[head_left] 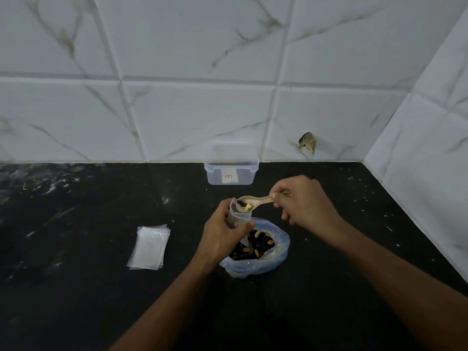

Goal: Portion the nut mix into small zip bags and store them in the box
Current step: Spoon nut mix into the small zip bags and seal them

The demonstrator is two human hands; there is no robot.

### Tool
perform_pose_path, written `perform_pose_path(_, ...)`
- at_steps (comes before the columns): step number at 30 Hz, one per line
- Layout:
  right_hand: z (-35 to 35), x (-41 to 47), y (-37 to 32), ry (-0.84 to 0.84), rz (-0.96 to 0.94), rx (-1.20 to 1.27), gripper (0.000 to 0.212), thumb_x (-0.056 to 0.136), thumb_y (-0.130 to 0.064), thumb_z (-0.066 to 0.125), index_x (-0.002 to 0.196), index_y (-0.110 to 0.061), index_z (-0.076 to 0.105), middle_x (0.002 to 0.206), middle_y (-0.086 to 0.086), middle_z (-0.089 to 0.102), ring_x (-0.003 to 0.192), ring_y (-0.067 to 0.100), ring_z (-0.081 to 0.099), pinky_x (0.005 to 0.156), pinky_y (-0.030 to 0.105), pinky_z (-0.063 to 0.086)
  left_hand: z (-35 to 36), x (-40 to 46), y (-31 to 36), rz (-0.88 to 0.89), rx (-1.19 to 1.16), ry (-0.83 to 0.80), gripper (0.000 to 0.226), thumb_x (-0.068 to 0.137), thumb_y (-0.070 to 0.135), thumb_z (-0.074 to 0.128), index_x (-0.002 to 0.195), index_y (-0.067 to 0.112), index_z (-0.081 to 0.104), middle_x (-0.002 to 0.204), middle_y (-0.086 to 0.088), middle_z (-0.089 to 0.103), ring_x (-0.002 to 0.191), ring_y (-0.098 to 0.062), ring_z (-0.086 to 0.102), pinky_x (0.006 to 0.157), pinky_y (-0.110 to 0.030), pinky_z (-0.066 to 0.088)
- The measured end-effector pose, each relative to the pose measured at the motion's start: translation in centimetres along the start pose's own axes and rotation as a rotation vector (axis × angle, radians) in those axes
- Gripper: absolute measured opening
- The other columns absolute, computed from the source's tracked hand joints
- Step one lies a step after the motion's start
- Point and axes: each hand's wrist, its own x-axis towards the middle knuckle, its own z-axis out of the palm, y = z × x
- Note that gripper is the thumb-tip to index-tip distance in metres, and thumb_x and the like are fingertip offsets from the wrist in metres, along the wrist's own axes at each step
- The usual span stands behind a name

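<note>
My left hand (222,234) grips a small clear zip bag (240,216) upright, its mouth open, over the large blue-tinted bag of nut mix (276,252). My right hand (301,201) pinches the handle of a pale spoon (255,200). The spoon's bowl sits at the small bag's mouth with a few nuts and raisins on it. A clear plastic box (231,164) stands open against the wall behind, with a small label on its front. What lies inside the box I cannot make out.
A stack of flat clear zip bags (149,247) lies on the black counter (76,287) to the left. White marbled tile walls (177,110) rise behind and at the right, meeting in a corner at the far right.
</note>
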Motion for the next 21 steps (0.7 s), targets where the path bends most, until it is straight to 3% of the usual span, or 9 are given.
perform_pose_path(2, 1.3, -0.7, -0.4, 0.048, -0.181, -0.185, 0.012, 0.096, -0.017, 0.057, 0.090, -0.018, 0.067, 0.072, -0.005, 0.061, 0.057, 0.005, 0.058, 0.054, 0.019, 0.045, 0.2, 0.1, -0.1, -0.007, -0.006, 0.011, 0.051, 0.084, 0.029, 0.075, 0.127, 0.035, 0.047, 0.112, 0.019, 0.059, 0.095, 0.017, 0.055, 0.070, -0.002, 0.045)
perform_pose_path(4, 2.4, -1.3, -0.5, 0.087, -0.374, -0.386, 0.006, 0.088, -0.010, 0.067, 0.083, -0.013, 0.064, 0.070, -0.003, 0.056, 0.056, 0.010, 0.048, 0.050, 0.021, 0.034, 0.3, 0.1, -0.1, -0.007, -0.018, 0.026, 0.051, 0.083, 0.030, 0.075, 0.126, 0.035, 0.049, 0.112, 0.017, 0.062, 0.096, 0.014, 0.057, 0.071, -0.003, 0.046)
perform_pose_path(5, 2.8, -1.6, -0.5, 0.100, -0.448, -0.448, 0.015, 0.078, -0.006, 0.075, 0.080, -0.013, 0.062, 0.067, -0.001, 0.054, 0.052, 0.010, 0.043, 0.047, 0.020, 0.027, 0.3, 0.1, -0.2, -0.005, -0.029, 0.030, 0.049, 0.083, 0.028, 0.075, 0.124, 0.036, 0.050, 0.111, 0.016, 0.063, 0.096, 0.014, 0.058, 0.071, -0.004, 0.046)
perform_pose_path(7, 3.3, -2.1, -0.5, 0.085, -0.520, -0.487, 0.032, 0.058, -0.002, 0.086, 0.077, -0.012, 0.062, 0.064, 0.002, 0.054, 0.045, 0.012, 0.041, 0.045, 0.019, 0.022, 0.3, 0.1, -0.3, 0.000, -0.046, 0.031, 0.046, 0.083, 0.026, 0.075, 0.120, 0.039, 0.050, 0.109, 0.016, 0.064, 0.096, 0.013, 0.059, 0.072, -0.004, 0.046)
perform_pose_path(9, 3.3, -2.2, -0.5, 0.097, -0.545, -0.480, 0.030, 0.061, -0.003, 0.085, 0.079, -0.012, 0.063, 0.066, 0.002, 0.055, 0.046, 0.011, 0.041, 0.046, 0.018, 0.022, 0.3, 0.2, -0.4, -0.005, -0.057, 0.031, 0.046, 0.083, 0.027, 0.075, 0.121, 0.039, 0.051, 0.110, 0.015, 0.064, 0.098, 0.011, 0.060, 0.072, -0.005, 0.047)
perform_pose_path(12, 1.7, -1.5, -0.9, 0.138, -0.395, -0.322, 0.004, 0.091, -0.010, 0.064, 0.092, -0.013, 0.066, 0.074, -0.002, 0.058, 0.059, 0.008, 0.049, 0.056, 0.017, 0.034, 0.0, 0.0, -0.4, -0.027, -0.059, 0.049, 0.046, 0.084, 0.032, 0.074, 0.122, 0.038, 0.050, 0.110, 0.019, 0.062, 0.097, 0.015, 0.057, 0.070, -0.006, 0.045)
perform_pose_path(15, -0.5, -0.5, 0.3, 0.168, -0.143, -0.082, 0.011, 0.095, -0.015, 0.058, 0.098, -0.018, 0.068, 0.073, -0.007, 0.062, 0.059, 0.004, 0.058, 0.057, 0.014, 0.043, -0.8, -0.2, -1.1, -0.038, -0.080, 0.039, 0.044, 0.085, 0.032, 0.073, 0.121, 0.039, 0.050, 0.112, 0.018, 0.062, 0.102, 0.007, 0.059, 0.076, -0.013, 0.047)
perform_pose_path(18, -0.1, 0.6, 3.1, -0.012, 0.073, -0.105, 0.010, 0.095, -0.017, 0.058, 0.097, -0.021, 0.067, 0.075, -0.005, 0.064, 0.057, 0.005, 0.061, 0.049, 0.013, 0.044, -1.4, -0.3, -2.1, -0.064, -0.112, 0.014, 0.044, 0.080, 0.041, 0.075, 0.117, 0.042, 0.052, 0.114, 0.015, 0.064, 0.107, -0.004, 0.062, 0.087, -0.026, 0.052)
perform_pose_path(21, 3.3, 0.9, 6.1, -0.159, 0.124, -0.249, 0.014, 0.097, -0.015, 0.054, 0.093, -0.019, 0.067, 0.079, -0.002, 0.065, 0.065, 0.005, 0.062, 0.060, 0.019, 0.052, -1.7, -0.4, -2.5, -0.082, -0.127, -0.023, 0.050, 0.073, 0.051, 0.077, 0.117, 0.043, 0.053, 0.115, 0.014, 0.064, 0.110, -0.005, 0.061, 0.090, -0.028, 0.052)
